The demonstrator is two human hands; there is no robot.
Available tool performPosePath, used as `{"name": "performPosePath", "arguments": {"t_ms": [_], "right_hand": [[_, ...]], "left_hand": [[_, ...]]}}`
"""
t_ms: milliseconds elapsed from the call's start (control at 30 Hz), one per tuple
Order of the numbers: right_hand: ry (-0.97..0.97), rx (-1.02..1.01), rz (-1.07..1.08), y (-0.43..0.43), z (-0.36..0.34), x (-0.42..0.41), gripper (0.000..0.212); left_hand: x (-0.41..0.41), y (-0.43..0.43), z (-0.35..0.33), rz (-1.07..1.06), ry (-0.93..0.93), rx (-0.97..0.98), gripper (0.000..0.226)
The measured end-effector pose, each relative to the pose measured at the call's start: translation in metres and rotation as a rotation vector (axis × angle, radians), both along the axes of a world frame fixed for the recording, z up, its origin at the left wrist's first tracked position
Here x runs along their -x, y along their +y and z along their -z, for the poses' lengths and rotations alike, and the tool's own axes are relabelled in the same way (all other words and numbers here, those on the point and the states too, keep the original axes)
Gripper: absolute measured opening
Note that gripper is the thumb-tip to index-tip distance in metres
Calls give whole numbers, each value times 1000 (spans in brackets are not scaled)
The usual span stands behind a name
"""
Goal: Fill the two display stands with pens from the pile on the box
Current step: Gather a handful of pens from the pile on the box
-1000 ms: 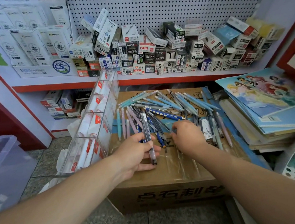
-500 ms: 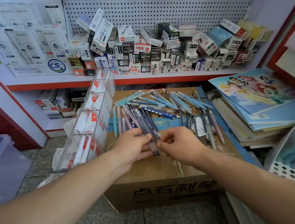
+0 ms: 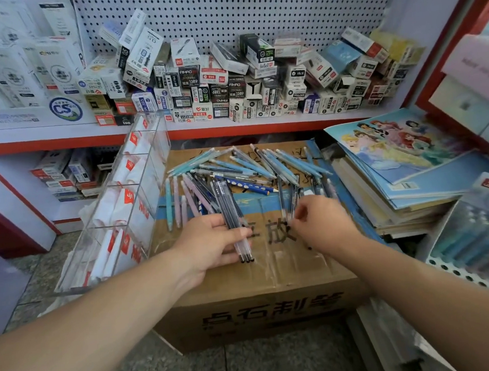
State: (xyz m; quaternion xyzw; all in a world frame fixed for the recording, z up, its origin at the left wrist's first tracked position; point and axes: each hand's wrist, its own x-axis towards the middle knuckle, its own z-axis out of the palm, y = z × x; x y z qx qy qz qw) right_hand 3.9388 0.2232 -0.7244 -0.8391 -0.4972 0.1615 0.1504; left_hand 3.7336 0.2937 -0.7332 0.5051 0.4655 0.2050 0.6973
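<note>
The left grip (image 3: pixel 212 243) rests on the near part of the cardboard box (image 3: pixel 262 310), thumb and fingers closed round a small bundle of dark pens (image 3: pixel 230 212) that lie side by side, their tips sticking out toward the person just past the fingers. The right grip (image 3: pixel 319 223) is beside it, apart from it, with its fingers (image 3: pixel 296 215) curled down at the right edge of the pile of pens (image 3: pixel 245 167). Blur there means I cannot tell whether it has hold of a pen or only touches them. The pile is spread loosely across the far half of the box top, mostly blue and teal barrels with a few lilac ones on its left. A clear display stand (image 3: pixel 116 213) leans against the box's left side, its compartments holding white paper with red labels. A stack of notebooks (image 3: pixel 396 155) lies to the right of the box, and small cartons crowd the shelf (image 3: pixel 58 135) behind.
</note>
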Motion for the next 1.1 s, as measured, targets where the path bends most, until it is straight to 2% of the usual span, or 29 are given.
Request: {"name": "performPosePath", "arguments": {"t_ms": [133, 267, 367, 467, 567, 633, 767, 933, 1033, 1100], "right_hand": [[-88, 157, 39, 1, 9, -14, 28], [-91, 185, 74, 7, 17, -20, 19], [68, 155, 139, 5, 15, -25, 21], [230, -5, 156, -3, 5, -15, 15], [521, -148, 29, -12, -3, 12, 17], [587, -184, -77, -15, -3, 27, 18], [546, -235, -179, -14, 3, 39, 22], [607, -181, -294, -13, 1, 40, 23], [672, -187, -210, -5, 3, 30, 9], [504, -197, -104, 4, 10, 19, 14]], "left_hand": [[-3, 0, 3, 49, 17, 20, 24], [-8, -1, 3, 63, 11, 37, 26], [-11, -3, 2, 65, 5, 25, 24], [-12, -4, 0, 61, -18, 39, 22], [-14, -5, 0, 56, -47, 52, 21], [-16, -7, -1, 57, -65, 44, 22], [-17, -7, 2, 49, -67, 20, 21], [-13, -1, 6, 3, -54, 35, 23], [-15, 1, 5, -14, -40, 33, 23], [-17, 2, 4, -26, -20, 25, 25]]}}
